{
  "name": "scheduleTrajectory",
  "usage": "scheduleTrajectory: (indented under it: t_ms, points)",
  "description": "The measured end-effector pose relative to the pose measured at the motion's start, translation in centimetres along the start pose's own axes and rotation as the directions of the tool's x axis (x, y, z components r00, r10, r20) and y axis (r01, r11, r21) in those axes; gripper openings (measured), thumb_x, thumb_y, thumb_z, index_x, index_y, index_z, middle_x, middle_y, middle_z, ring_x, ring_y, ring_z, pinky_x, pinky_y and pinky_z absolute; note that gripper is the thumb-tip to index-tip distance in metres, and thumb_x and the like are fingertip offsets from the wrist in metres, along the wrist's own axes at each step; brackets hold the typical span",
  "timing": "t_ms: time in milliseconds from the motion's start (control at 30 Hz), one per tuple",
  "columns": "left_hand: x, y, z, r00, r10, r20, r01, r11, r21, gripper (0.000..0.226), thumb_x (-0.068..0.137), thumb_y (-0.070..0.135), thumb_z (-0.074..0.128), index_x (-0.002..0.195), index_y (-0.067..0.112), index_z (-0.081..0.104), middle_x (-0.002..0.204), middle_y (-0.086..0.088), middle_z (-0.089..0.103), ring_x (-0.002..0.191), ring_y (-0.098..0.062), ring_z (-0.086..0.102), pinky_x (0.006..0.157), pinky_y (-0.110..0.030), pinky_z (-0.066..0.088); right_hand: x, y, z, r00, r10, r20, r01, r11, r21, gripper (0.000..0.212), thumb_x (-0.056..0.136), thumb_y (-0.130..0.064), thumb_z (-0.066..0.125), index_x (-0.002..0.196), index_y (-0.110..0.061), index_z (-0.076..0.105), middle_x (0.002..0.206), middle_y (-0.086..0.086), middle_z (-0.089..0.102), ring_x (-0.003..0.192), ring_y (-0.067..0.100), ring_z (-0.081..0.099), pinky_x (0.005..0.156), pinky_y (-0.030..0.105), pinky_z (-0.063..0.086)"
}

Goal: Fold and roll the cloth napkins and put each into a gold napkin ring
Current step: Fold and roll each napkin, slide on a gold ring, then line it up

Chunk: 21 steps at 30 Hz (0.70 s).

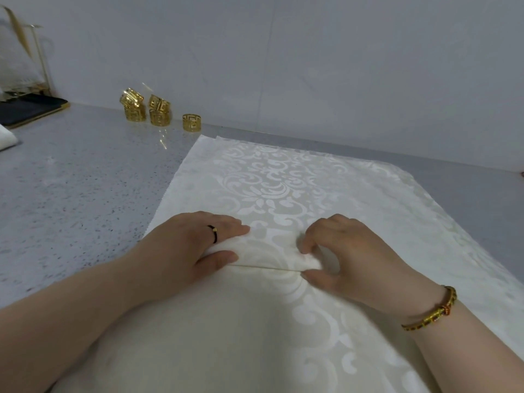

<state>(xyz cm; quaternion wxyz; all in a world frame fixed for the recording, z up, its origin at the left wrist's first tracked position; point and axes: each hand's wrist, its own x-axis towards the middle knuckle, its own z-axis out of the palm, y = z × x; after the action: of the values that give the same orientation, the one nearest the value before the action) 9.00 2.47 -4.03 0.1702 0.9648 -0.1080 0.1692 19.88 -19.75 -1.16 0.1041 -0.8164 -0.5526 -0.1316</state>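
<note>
Napkin (pixel 297 177) flat on counter (pixel 71 194), near centre. Left hand (pixel 187 245) and right hand (pixel 348 256) both pinch its raised fold. Soft, light, slippery damask; grip at fold edge. Rings (pixel 158 110) far left.

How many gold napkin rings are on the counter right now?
5 gold napkin rings, far across the counter: left stack, tilted ring on another; middle stack, one ring on another; single ring at right. None visibly hidden.

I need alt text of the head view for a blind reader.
The left hand and right hand pinch a fold in a cream patterned napkin on a grey counter. Five gold napkin rings sit far left, by the wall.
</note>
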Motion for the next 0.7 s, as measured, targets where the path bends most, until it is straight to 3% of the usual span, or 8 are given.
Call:
scheduleTrajectory:
  t_ms: [100,200,300,400,500,600,700]
  points:
    - [0.1,-0.1,0.1,0.999,0.021,-0.025,-0.020,0.999,0.050,0.068,0.089,0.062,0.014,0.120,0.022,0.060,0.116,0.003,0.065,0.115,-0.008,0.036,0.095,0.002,0.010,0.2,-0.1,-0.1,0.999,0.036,0.022,-0.037,0.999,0.024,0.022,0.067,-0.037,0.053,0.075,-0.021,0.066,0.071,-0.012,0.064,0.069,0.015,0.061,0.065,0.024,0.044]
    - [0.3,-0.1,0.1,0.999,-0.016,-0.042,0.017,1.000,0.010,0.066,0.078,0.074,0.020,0.126,0.038,0.048,0.122,0.020,0.050,0.118,0.003,0.028,0.093,0.005,0.008,0.4,-0.2,-0.8,0.972,0.207,0.111,-0.230,0.937,0.262,0.009,0.079,-0.028,0.066,0.086,-0.024,0.069,0.078,-0.019,0.060,0.082,0.002,0.054,0.078,0.011,0.037]
    - [0.5,0.0,0.1,0.996,-0.085,-0.012,0.084,0.996,-0.033,0.059,0.064,0.068,0.018,0.120,0.052,0.029,0.118,0.035,0.029,0.117,0.016,0.017,0.087,0.011,0.004,0.7,0.7,-0.3,0.925,0.340,0.172,-0.373,0.720,0.585,0.019,0.077,-0.012,0.070,0.077,-0.030,0.061,0.066,-0.016,0.056,0.066,-0.002,0.052,0.067,0.005,0.039]
    - [0.4,0.1,0.1,0.996,-0.092,-0.014,0.092,0.995,-0.030,0.064,0.061,0.068,0.017,0.120,0.052,0.034,0.114,0.040,0.026,0.108,0.022,0.020,0.087,0.010,0.008,1.1,0.9,0.3,0.873,0.418,0.250,-0.451,0.501,0.738,0.021,0.076,-0.005,0.070,0.073,-0.021,0.057,0.054,-0.013,0.049,0.049,-0.001,0.045,0.054,0.008,0.037]
    - [0.4,0.2,0.0,0.995,-0.098,-0.003,0.098,0.994,-0.040,0.060,0.060,0.068,0.018,0.117,0.055,0.032,0.114,0.040,0.027,0.106,0.022,0.021,0.087,0.009,0.011,1.0,0.6,0.7,0.852,0.468,0.236,-0.476,0.504,0.720,0.024,0.077,-0.008,0.070,0.064,-0.021,0.054,0.069,-0.006,0.049,0.058,0.004,0.043,0.058,0.010,0.035]
    - [0.4,0.6,-0.3,0.992,-0.121,0.022,0.122,0.992,-0.030,0.070,0.058,0.069,0.017,0.122,0.052,0.037,0.116,0.039,0.027,0.110,0.019,0.025,0.086,0.009,0.012,0.9,0.3,0.9,0.844,0.493,0.209,-0.484,0.536,0.692,0.027,0.076,-0.009,0.070,0.061,-0.023,0.053,0.089,-0.014,0.050,0.074,0.002,0.046,0.070,0.012,0.035]
    - [0.8,1.4,-0.8,0.982,-0.172,0.075,0.170,0.985,0.033,0.086,0.049,0.075,0.016,0.127,0.047,0.040,0.117,0.042,0.023,0.110,0.016,0.026,0.081,0.013,0.011,0.8,0.4,0.9,0.852,0.476,0.219,-0.475,0.526,0.705,0.026,0.076,-0.008,0.070,0.060,-0.021,0.053,0.076,-0.017,0.057,0.066,0.001,0.051,0.066,0.014,0.039]
